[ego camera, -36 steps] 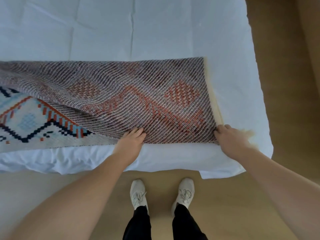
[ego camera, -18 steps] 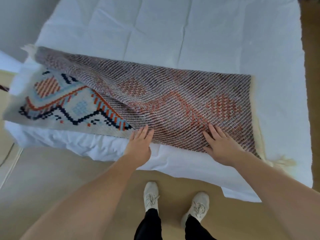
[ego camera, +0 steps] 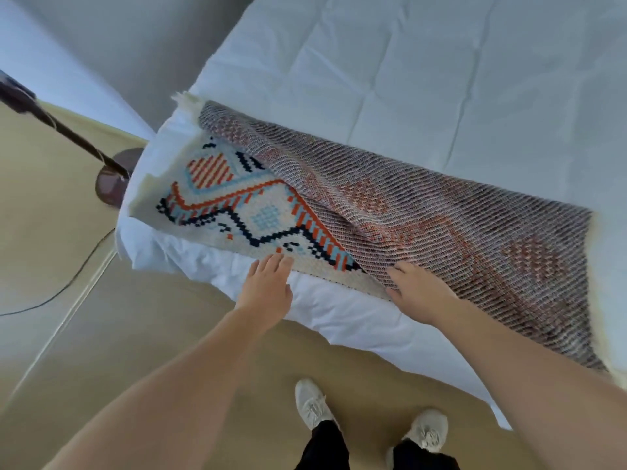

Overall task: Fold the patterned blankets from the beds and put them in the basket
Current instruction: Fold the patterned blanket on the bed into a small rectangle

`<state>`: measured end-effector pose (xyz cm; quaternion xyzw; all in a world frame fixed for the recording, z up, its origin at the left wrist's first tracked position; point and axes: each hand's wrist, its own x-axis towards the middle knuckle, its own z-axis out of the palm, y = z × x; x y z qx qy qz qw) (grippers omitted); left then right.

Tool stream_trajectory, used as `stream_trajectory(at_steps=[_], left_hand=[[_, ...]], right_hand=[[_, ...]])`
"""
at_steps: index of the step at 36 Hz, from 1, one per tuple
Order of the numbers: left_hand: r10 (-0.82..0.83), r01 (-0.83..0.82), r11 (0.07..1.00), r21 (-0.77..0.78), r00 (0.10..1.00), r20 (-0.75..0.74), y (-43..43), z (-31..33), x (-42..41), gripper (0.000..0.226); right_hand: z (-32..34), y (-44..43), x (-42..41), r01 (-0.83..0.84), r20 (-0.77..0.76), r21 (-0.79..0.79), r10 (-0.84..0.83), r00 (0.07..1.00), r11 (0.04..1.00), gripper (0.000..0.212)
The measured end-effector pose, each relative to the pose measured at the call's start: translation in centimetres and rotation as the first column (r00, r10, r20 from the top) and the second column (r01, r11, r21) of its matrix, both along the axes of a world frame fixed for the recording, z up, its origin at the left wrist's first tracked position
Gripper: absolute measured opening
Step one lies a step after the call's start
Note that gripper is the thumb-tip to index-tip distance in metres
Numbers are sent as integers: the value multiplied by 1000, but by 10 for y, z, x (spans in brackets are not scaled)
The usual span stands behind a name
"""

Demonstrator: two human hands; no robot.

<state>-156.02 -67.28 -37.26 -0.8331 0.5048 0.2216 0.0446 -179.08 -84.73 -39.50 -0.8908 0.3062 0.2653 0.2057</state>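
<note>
The patterned blanket point(ego camera: 424, 228) lies across the near edge of the bed point(ego camera: 441, 79), running from centre left to lower right of the frame; it is folded over lengthwise, the dull woven reverse uppermost, with the bright orange, blue and black face exposed at its left end. The left hand point(ego camera: 268, 288) rests flat, fingers extended and released, on the cream border at lower centre; the right hand point(ego camera: 419, 291) lies just beside it to the right, fingers curled over the edge of the folded layer, grasping it loosely. A lamp base point(ego camera: 113, 179) stands on the floor point(ego camera: 51, 239) at centre left; white shoes point(ego camera: 310, 403) appear at the bottom.
</note>
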Motion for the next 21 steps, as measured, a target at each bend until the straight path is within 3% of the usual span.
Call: stream_trajectory(at_steps=[11, 15, 21], left_hand=[[3, -3, 997, -73, 1000, 5, 1, -4, 95, 50], [27, -29, 993, -116, 999, -17, -18, -23, 124, 45], [12, -17, 996, -86, 998, -56, -53, -38, 162, 45]], right_hand=[[-33, -8, 166, -133, 123, -15, 134, 983, 991, 44], [-49, -28, 212, -183, 103, -69, 190, 976, 981, 37], [-53, -58, 248, -231, 35, -111, 236, 971, 967, 51]])
